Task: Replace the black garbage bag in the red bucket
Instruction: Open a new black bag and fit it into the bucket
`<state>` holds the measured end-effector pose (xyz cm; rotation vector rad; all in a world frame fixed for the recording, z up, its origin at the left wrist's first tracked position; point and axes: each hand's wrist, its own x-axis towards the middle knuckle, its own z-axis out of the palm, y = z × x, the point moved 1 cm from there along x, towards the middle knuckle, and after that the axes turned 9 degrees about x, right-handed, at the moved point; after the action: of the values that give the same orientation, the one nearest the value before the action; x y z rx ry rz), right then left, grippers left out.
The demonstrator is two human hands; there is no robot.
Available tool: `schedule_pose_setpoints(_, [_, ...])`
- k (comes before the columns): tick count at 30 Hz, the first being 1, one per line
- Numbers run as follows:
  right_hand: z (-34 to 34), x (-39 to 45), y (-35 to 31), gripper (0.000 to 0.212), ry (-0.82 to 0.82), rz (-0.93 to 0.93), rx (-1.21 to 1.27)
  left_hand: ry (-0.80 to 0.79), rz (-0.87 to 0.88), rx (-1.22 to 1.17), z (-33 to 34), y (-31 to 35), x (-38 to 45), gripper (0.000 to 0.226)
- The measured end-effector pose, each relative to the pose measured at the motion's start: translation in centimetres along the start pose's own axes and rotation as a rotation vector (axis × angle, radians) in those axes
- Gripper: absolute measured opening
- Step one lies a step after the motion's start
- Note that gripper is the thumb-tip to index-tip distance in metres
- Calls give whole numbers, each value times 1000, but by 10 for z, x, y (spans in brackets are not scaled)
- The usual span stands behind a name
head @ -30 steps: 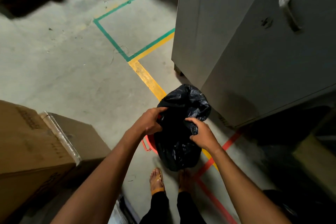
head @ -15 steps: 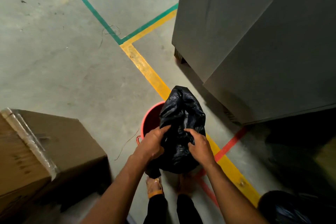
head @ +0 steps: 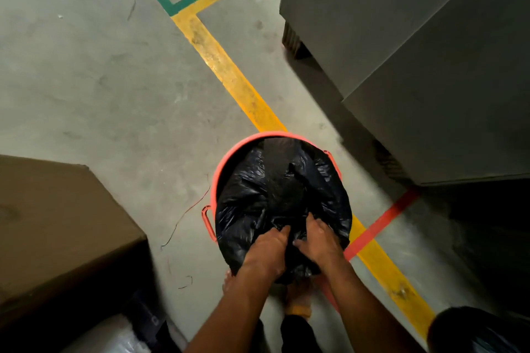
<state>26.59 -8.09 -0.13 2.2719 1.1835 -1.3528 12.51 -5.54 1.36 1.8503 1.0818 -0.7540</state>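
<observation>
Holding the black garbage bag [head: 275, 195], both hands were low in the middle of the view, at about 6 o'clock from the red bucket [head: 226, 157]. The left hand [head: 266, 252] had its fingers curled into the crinkly plastic at the near edge of the bag. The right hand [head: 321, 241] was just beside it, at 3 o'clock from the left hand, and it pinched the plastic too. The bag spread out from the hands toward 12 o'clock and covered most of the bucket's round top. At the far side, the bag sat inside the bucket, and the red rim showed around it. At the near side, the bag hung over the rim under the hands.

The bucket stood on the grey floor [head: 100, 80], on a yellow line [head: 229, 77] that ran up toward 11 o'clock. A red line [head: 384, 218] lay at 3 o'clock from the bucket. A big grey cabinet [head: 430, 51] stood at 1 o'clock. A brown cardboard box [head: 57, 223] sat at 9 o'clock, well apart from the bucket. Another black bag [head: 473, 332] showed at 5 o'clock, in the corner.
</observation>
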Motion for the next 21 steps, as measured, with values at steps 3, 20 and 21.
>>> schedule_pose_setpoints(3, [7,22,-9,94,-17,-7,-71,47,-25,9,7,-12,19,67])
schedule_pose_setpoints(20, [28,130,-3,62,-60,34,-398,9,-52,34,48,-26,116,46])
schedule_pose_setpoints(21, [31,137,-4,62,-44,37,-360,16,-62,41,49,-30,121,47])
